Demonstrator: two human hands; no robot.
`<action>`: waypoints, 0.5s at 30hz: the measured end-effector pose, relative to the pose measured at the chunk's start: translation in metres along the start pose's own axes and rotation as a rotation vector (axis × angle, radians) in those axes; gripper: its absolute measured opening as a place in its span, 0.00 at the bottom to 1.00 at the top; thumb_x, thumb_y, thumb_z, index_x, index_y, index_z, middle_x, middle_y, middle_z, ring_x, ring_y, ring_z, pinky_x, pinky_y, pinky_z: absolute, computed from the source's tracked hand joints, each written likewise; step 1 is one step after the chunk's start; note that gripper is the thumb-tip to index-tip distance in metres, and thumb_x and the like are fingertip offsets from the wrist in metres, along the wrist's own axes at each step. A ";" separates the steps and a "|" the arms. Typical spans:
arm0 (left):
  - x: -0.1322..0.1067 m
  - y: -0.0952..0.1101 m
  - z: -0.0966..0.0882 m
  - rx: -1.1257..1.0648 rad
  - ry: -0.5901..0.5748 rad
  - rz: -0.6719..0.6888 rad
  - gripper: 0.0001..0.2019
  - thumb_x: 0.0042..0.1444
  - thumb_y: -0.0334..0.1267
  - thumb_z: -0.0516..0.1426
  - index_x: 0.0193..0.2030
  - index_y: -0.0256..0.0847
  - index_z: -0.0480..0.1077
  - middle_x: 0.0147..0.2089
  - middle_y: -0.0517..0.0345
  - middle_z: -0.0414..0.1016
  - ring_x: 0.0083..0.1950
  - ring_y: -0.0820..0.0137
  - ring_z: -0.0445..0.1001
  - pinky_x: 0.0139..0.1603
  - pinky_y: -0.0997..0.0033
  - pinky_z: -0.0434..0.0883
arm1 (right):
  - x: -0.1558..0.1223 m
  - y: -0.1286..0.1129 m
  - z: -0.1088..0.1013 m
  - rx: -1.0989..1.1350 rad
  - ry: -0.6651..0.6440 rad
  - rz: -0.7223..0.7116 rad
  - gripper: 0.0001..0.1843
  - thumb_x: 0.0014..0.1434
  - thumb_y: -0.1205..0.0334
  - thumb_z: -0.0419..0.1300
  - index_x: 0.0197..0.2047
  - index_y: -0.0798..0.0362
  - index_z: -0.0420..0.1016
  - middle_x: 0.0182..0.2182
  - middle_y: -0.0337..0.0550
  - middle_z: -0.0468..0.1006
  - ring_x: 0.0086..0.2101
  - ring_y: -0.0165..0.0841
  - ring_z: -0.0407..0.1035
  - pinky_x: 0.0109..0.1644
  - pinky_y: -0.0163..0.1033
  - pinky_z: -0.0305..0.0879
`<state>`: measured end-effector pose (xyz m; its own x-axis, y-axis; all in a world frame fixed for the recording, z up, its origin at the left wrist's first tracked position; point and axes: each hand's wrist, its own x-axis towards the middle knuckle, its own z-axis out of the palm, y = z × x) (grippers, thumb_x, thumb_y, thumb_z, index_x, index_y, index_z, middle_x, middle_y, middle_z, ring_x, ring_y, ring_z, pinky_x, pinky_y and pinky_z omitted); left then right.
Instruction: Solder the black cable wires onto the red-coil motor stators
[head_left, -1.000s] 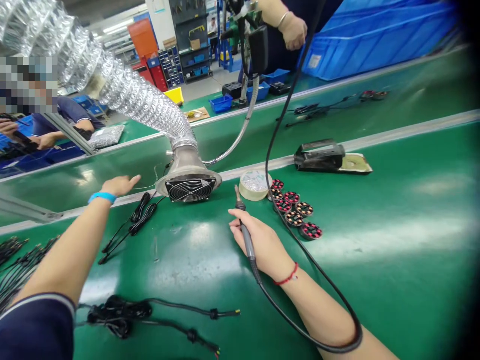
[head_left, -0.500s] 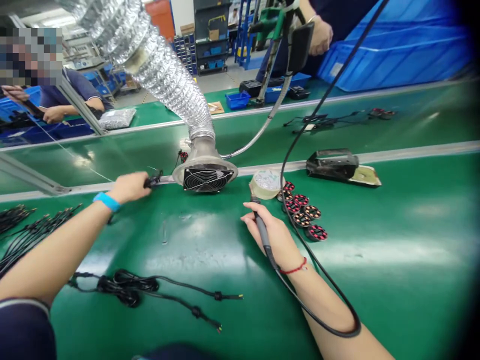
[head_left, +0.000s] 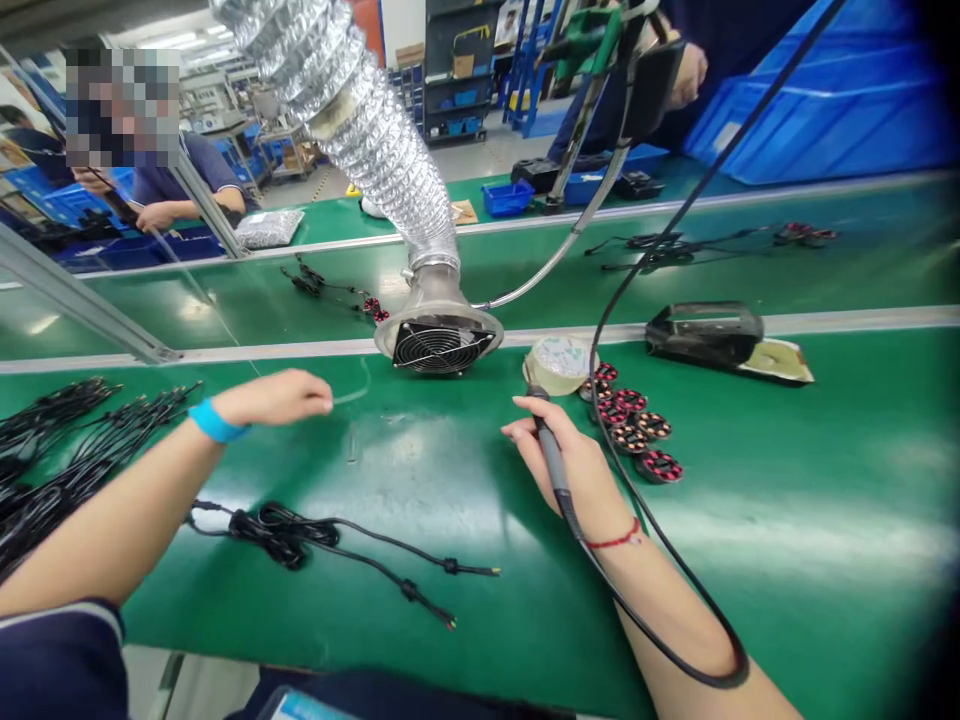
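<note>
My left hand [head_left: 289,397] is closed in a pinch above the green bench. A thin, pale, curved strand [head_left: 354,393] that looks like solder wire sticks out from its fingertips. My right hand [head_left: 574,470] grips a grey-handled soldering iron [head_left: 552,455]. Its tip points at the rim of a round cream container [head_left: 559,366] with silvery, crusted contents; I cannot tell if they touch. Several round red-and-black coil parts [head_left: 628,402] lie beside the container. Bundled black cables [head_left: 289,535] with bare, coloured wire ends rest nearer to me.
A fume extractor fan [head_left: 441,348] hangs from a silver duct [head_left: 382,140] at the bench's back. More black cables [head_left: 97,440] are piled left. A black holder [head_left: 705,332] stands back right. The iron's cord [head_left: 637,495] loops over my right forearm. Co-workers stand across the bench.
My left hand has let go of a black cable, which now lies past the back rail, and moved down slightly; it pinches the pale strand. My right hand keeps the iron at the container. The view shifted.
</note>
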<state>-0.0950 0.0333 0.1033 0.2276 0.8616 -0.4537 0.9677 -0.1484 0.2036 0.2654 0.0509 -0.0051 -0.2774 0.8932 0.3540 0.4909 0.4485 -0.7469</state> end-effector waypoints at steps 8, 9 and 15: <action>0.013 0.097 0.074 -0.136 -0.083 0.247 0.17 0.66 0.43 0.45 0.29 0.41 0.68 0.30 0.56 0.73 0.30 0.70 0.69 0.35 0.71 0.62 | -0.013 -0.016 0.012 0.131 -0.115 -0.021 0.20 0.60 0.60 0.56 0.56 0.48 0.64 0.40 0.44 0.82 0.36 0.33 0.79 0.47 0.41 0.74; 0.017 0.106 0.075 -0.205 -0.074 0.246 0.17 0.66 0.42 0.46 0.30 0.40 0.69 0.28 0.57 0.72 0.29 0.71 0.68 0.34 0.72 0.62 | -0.016 -0.017 0.015 0.171 -0.133 -0.036 0.21 0.60 0.60 0.57 0.56 0.48 0.63 0.41 0.44 0.82 0.36 0.32 0.78 0.46 0.41 0.74; 0.034 0.128 0.072 -0.730 -0.133 0.197 0.19 0.66 0.45 0.48 0.36 0.35 0.74 0.21 0.63 0.65 0.22 0.79 0.60 0.24 0.78 0.58 | -0.024 -0.023 0.022 0.261 -0.158 -0.163 0.22 0.59 0.64 0.57 0.57 0.47 0.61 0.39 0.40 0.79 0.35 0.30 0.76 0.43 0.37 0.74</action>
<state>0.0447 0.0085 0.0512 0.4442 0.7798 -0.4411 0.6021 0.1048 0.7915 0.2425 0.0185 -0.0091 -0.4691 0.7851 0.4044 0.2072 0.5429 -0.8138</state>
